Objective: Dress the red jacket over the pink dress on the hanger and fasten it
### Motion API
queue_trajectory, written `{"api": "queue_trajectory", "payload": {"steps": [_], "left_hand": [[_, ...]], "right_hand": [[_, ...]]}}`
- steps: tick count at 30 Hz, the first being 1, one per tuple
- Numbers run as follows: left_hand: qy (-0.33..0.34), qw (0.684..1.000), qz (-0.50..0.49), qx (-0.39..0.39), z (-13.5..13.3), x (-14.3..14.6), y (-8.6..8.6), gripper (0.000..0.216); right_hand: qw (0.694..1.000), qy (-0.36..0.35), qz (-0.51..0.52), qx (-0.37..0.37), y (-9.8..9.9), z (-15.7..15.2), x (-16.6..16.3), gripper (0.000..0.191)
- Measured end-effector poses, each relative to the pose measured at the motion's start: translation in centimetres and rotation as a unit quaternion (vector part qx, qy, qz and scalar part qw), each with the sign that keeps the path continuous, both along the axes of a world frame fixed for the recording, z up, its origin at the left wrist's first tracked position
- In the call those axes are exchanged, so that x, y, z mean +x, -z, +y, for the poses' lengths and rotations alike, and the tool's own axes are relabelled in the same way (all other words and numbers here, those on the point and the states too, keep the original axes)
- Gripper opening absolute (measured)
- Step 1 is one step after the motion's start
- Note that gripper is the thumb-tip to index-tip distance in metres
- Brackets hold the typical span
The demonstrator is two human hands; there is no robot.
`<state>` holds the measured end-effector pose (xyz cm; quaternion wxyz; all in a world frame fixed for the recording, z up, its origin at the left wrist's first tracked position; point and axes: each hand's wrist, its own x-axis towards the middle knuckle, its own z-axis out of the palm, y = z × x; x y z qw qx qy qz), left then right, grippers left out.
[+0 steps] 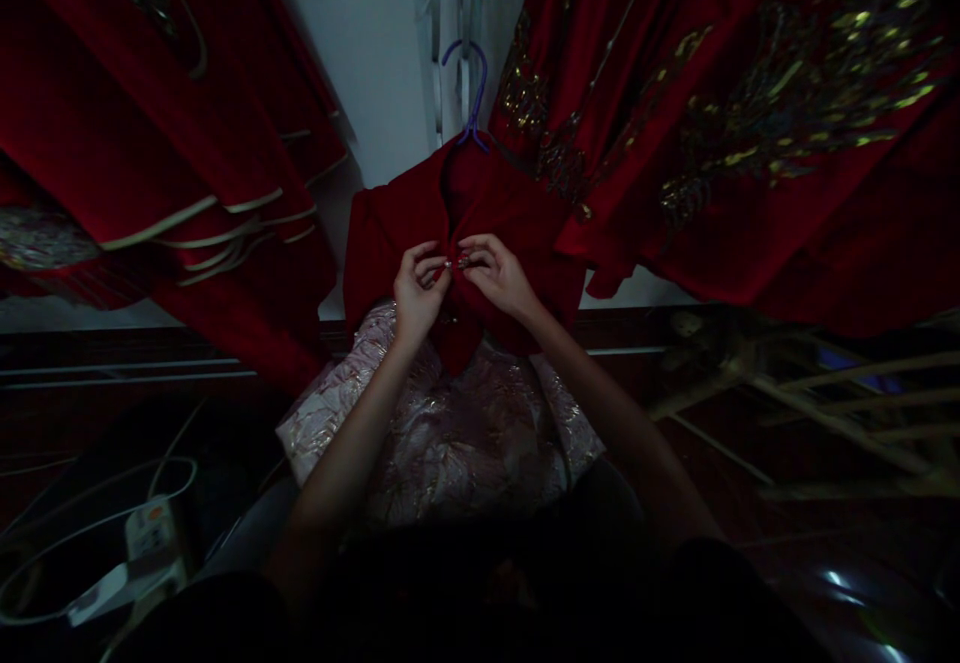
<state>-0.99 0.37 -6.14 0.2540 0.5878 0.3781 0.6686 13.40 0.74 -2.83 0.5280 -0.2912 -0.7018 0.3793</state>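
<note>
A dark red garment (390, 228) hangs straight ahead on a purple hanger (475, 93). My left hand (417, 295) and my right hand (498, 275) meet at the garment's front opening, just below the collar. Both hands have their fingers curled and pinched on the red cloth around a small shiny fastening (457, 263). Below the red cloth spreads a pale pink garment with gold brocade (450, 443).
Red robes with cream piping (172, 163) hang at the left, and red cloth with gold embroidery (787, 93) at the right. A white power strip with cables (150, 533) lies on the dark floor at lower left. A pale wooden frame (825, 403) stands at the right.
</note>
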Motion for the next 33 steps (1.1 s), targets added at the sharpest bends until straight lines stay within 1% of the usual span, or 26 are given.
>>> {"api": "queue_trajectory", "payload": {"steps": [2, 5, 9, 13, 15, 20, 27, 30, 33], "left_hand": [[-0.013, 0.999, -0.034, -0.012, -0.1, 0.0, 0.3, 0.029], [0.002, 0.999, -0.049, -0.019, -0.1, -0.1, 0.5, 0.022], [0.020, 0.999, -0.028, -0.020, -0.1, -0.2, -0.1, 0.017], [0.027, 0.999, 0.018, -0.016, -0.3, -0.3, -1.0, 0.011], [0.023, 0.999, 0.038, -0.017, -0.5, -0.4, -1.2, 0.009], [0.015, 0.998, 0.063, -0.022, -1.0, -0.5, -1.5, 0.012], [0.026, 0.995, 0.098, -0.024, -1.4, -0.1, -2.1, 0.016], [0.011, 0.993, 0.114, -0.015, -1.4, 0.1, -2.3, 0.018], [-0.001, 0.990, 0.139, -0.004, -1.3, 0.3, -2.6, 0.015]], "right_hand": [[1.000, 0.000, 0.007, 0.001, 0.3, 0.0, 0.2, 0.030], [1.000, 0.018, 0.012, 0.007, 0.7, 0.0, 0.4, 0.026], [0.999, 0.028, 0.010, 0.017, 0.7, 0.2, 0.5, 0.024], [0.999, 0.034, 0.000, 0.040, 0.3, 0.0, 0.8, 0.024], [0.997, 0.054, -0.012, 0.062, 0.0, -0.3, 1.0, 0.023], [0.981, 0.136, -0.061, 0.121, -0.7, -1.4, 1.0, 0.018], [0.964, 0.209, -0.056, 0.156, -0.3, -2.1, 0.4, 0.018], [0.965, 0.209, -0.049, 0.149, -0.2, -2.2, 0.4, 0.019], [0.974, 0.180, -0.034, 0.131, -0.2, -2.2, 0.7, 0.022]]}}
